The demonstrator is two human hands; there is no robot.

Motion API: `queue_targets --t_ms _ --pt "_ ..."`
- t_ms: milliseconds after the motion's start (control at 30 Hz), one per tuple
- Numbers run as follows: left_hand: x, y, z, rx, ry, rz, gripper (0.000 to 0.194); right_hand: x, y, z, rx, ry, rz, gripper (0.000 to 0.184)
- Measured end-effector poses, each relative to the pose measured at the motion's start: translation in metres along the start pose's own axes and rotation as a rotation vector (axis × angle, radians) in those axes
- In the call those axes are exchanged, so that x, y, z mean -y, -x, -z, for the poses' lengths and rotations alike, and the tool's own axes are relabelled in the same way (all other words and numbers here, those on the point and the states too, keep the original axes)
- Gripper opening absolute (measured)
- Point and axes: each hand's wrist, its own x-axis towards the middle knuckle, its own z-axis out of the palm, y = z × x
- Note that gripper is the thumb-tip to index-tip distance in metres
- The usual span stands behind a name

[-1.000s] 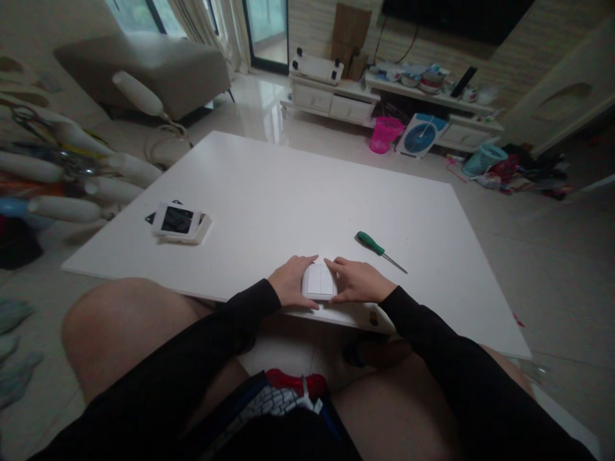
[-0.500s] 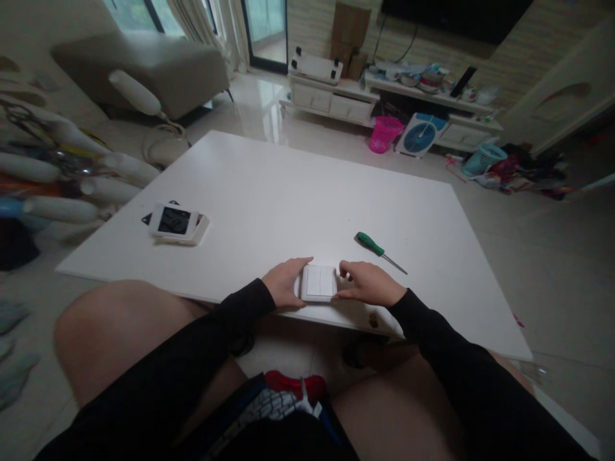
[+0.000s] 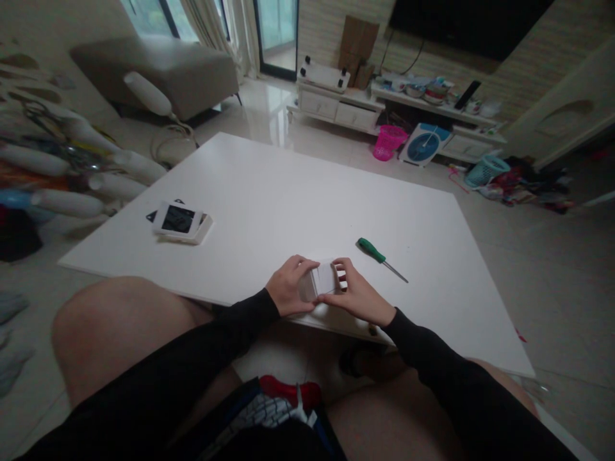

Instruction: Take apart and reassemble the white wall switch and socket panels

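A white wall switch (image 3: 327,279) with a square rocker face is tilted up between my two hands, close to the table's near edge. Thumb and fingers of my left hand (image 3: 291,286) grip its left side. On the other side, my right hand (image 3: 354,289) holds it, with the thumb at the lower edge and the fingers curled round the right edge. The back of the switch is hidden. To the right lies a screwdriver (image 3: 383,260) with a green handle, its shaft pointing toward the near right.
The white table (image 3: 269,192) stretches out in front of me. Stacked at its left are white switch parts or frames (image 3: 182,223) with dark centres. Beyond it stand a pink basket (image 3: 388,142), a blue-and-white fan (image 3: 425,145) and a low white cabinet (image 3: 336,109).
The switch was lying nearly flat and is now tilted, its left side raised. My right hand has closed in on it, and the view has shifted slightly.
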Motion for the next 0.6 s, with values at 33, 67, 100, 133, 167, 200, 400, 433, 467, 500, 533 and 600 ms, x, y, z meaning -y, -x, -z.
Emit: queue_targets --t_ms 33,67,100,133,167,200,400,433,467,500,533,600 --pt "-0.002 0.001 -0.001 -0.034 -0.02 -0.034 0.077 0.001 0.0 -0.002 -0.017 -0.036 0.002 0.079" --pt "-0.005 0.003 -0.001 -0.07 -0.041 -0.069 0.077 0.002 0.0 -0.005 -0.032 -0.08 0.003 0.08" --pt "-0.007 0.004 -0.002 -0.105 -0.062 -0.104 0.076 0.003 0.001 -0.007 -0.041 -0.131 0.001 0.08" --pt "-0.009 0.005 -0.003 -0.139 -0.077 -0.132 0.078 0.005 0.001 -0.009 -0.045 -0.186 -0.004 0.079" --pt "-0.011 0.006 -0.003 -0.17 -0.084 -0.15 0.081 0.006 0.001 -0.011 -0.044 -0.242 -0.013 0.078" --pt "-0.013 0.007 -0.004 -0.202 -0.082 -0.161 0.085 0.007 0.001 -0.012 -0.041 -0.295 -0.024 0.076" --pt "-0.018 0.01 -0.003 -0.354 -0.016 -0.245 0.092 0.01 0.003 -0.012 -0.041 -0.43 -0.054 0.074" --pt "-0.019 0.01 -0.002 -0.359 -0.026 -0.268 0.09 0.01 0.003 -0.012 -0.039 -0.441 -0.057 0.072" --pt "-0.019 0.011 -0.002 -0.358 -0.043 -0.289 0.089 0.01 0.003 -0.012 -0.037 -0.452 -0.06 0.07" --pt "-0.019 0.012 -0.002 -0.358 -0.061 -0.309 0.088 0.01 0.003 -0.013 -0.034 -0.463 -0.06 0.069" --pt "-0.019 0.014 -0.002 -0.356 -0.08 -0.325 0.086 0.009 0.004 -0.013 -0.034 -0.472 -0.056 0.069" --pt "-0.018 0.016 -0.003 -0.361 -0.112 -0.361 0.081 0.009 0.004 -0.015 -0.045 -0.474 -0.034 0.072"
